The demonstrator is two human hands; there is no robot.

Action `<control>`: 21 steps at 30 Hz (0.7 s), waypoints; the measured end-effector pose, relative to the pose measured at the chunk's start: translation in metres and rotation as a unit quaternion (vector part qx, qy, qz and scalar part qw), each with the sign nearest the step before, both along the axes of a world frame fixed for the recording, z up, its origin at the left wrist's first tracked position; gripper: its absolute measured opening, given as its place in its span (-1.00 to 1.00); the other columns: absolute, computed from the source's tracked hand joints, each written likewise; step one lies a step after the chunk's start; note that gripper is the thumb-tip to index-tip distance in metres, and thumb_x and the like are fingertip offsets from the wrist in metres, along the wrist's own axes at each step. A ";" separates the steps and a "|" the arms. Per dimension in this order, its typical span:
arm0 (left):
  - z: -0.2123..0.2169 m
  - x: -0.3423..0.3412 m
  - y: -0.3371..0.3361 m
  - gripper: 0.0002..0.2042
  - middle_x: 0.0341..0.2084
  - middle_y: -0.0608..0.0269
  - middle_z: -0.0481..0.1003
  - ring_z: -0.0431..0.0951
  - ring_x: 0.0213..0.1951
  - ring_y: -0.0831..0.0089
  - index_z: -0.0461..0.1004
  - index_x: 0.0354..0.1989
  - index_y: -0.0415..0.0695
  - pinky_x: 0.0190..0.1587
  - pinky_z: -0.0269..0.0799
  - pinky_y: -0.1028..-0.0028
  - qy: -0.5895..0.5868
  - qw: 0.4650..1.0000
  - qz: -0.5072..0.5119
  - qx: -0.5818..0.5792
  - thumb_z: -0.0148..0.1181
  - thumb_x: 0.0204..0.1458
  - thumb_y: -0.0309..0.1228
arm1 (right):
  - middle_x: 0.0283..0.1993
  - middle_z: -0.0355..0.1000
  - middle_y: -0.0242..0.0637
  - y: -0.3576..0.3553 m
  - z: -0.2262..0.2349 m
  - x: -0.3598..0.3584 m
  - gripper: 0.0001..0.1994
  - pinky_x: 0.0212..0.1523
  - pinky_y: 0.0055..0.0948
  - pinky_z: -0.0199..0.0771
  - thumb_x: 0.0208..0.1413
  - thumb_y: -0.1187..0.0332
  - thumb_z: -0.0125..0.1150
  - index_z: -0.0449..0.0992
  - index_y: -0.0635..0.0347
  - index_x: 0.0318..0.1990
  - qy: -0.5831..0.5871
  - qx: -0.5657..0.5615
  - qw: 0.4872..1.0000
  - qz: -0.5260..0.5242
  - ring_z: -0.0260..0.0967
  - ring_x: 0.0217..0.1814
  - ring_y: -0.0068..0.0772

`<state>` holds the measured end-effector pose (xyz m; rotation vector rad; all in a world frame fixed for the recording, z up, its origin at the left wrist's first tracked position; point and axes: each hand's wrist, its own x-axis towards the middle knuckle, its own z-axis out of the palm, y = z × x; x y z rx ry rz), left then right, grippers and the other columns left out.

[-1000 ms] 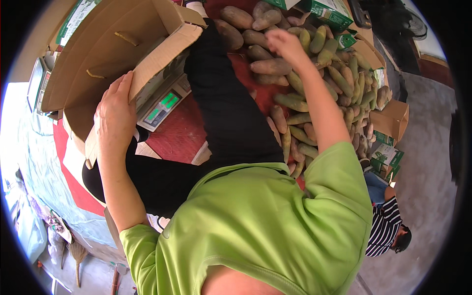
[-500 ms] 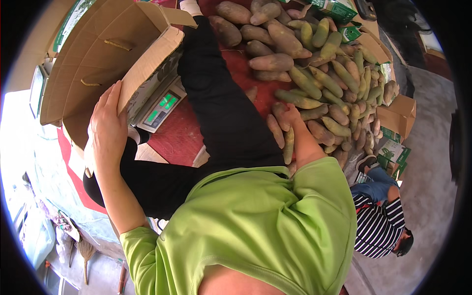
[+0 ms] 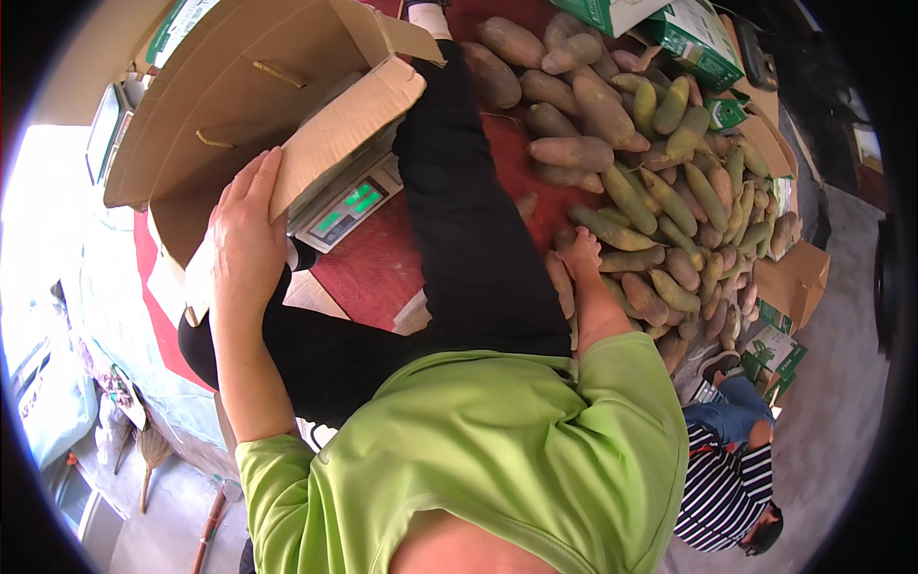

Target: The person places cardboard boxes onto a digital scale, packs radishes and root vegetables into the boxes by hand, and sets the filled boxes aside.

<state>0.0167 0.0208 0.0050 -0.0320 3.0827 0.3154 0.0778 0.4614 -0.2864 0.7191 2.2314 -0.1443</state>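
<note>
Open cardboard box (image 3: pixel 215 100) is at person's upper L, brown inside showing, w/ 2 yellow cord handles (image 3: pixel 277 73) on inner wall. L hand (image 3: pixel 244 244) is at its near flap: grip clamped on the flap edge, fingers on inner side, thumb on outer. Veg roots (image 3: pixel 612 191) (long, green to reddish-brown) lie in a big heap on R side. R hand (image 3: pixel 579 254) is down at heap's near-L edge, fingers bent, touching roots there; can't tell if grip is closed on one.

Scale (image 3: pixel 352 209) w/ lit green display sits right under/beside box flap, btwn box & person's black trouser leg (image 3: pixel 459 191). Red mat (image 3: pixel 368 263) lies under scale & heap. Green printed cartons (image 3: pixel 696 43) are at heap's far edge, dark handheld device (image 3: pixel 761 65) nr them. Small open brown box (image 3: pixel 792 280) is R of heap. Further out, lower R: another person in striped top (image 3: pixel 715 483). Lower L: straw broom (image 3: pixel 150 457) & brown-handled tool (image 3: pixel 208 531) on floor.
</note>
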 end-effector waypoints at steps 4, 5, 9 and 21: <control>-0.004 0.000 -0.004 -0.48 0.04 0.03 0.41 0.41 0.06 0.03 0.35 0.12 -0.18 0.11 0.33 0.23 0.019 1.000 -0.011 0.012 0.06 -0.12 -0.70 | 0.25 0.22 -0.35 -0.002 -0.014 0.001 -0.18 0.20 -0.03 0.22 -0.28 0.19 0.47 0.18 -0.17 0.24 0.029 0.020 0.999 -0.004 0.10 0.33 -0.19; -0.006 0.002 -0.006 -0.48 0.04 0.02 0.41 0.41 0.05 0.02 0.36 0.12 -0.19 0.11 0.32 0.24 0.022 1.000 -0.015 0.015 0.07 -0.14 -0.71 | 0.25 0.22 -0.35 -0.004 -0.012 0.000 -0.18 0.20 -0.03 0.22 -0.28 0.19 0.47 0.18 -0.17 0.24 0.034 0.015 0.999 0.004 0.10 0.33 -0.19; -0.005 0.003 -0.010 -0.50 0.04 -0.01 0.41 0.40 0.07 0.03 0.37 0.10 -0.21 0.14 0.29 0.23 0.023 0.999 -0.022 0.025 0.03 -0.14 -0.67 | 0.21 0.27 -0.30 0.000 -0.003 0.010 -0.15 0.19 -0.05 0.22 -0.32 0.20 0.48 0.17 -0.09 0.24 0.083 0.002 0.996 0.038 0.16 0.30 -0.17; -0.003 0.012 0.020 -0.58 0.00 0.10 0.42 0.45 0.03 0.19 0.37 0.08 -0.16 0.04 0.38 0.24 0.118 0.983 -0.134 -0.030 0.02 -0.04 -0.47 | 0.13 0.25 -0.19 -0.022 0.087 -0.081 -0.33 0.18 -0.37 0.23 -0.10 0.59 0.34 0.16 0.28 0.20 0.450 -0.433 0.758 -0.190 0.22 0.17 -0.31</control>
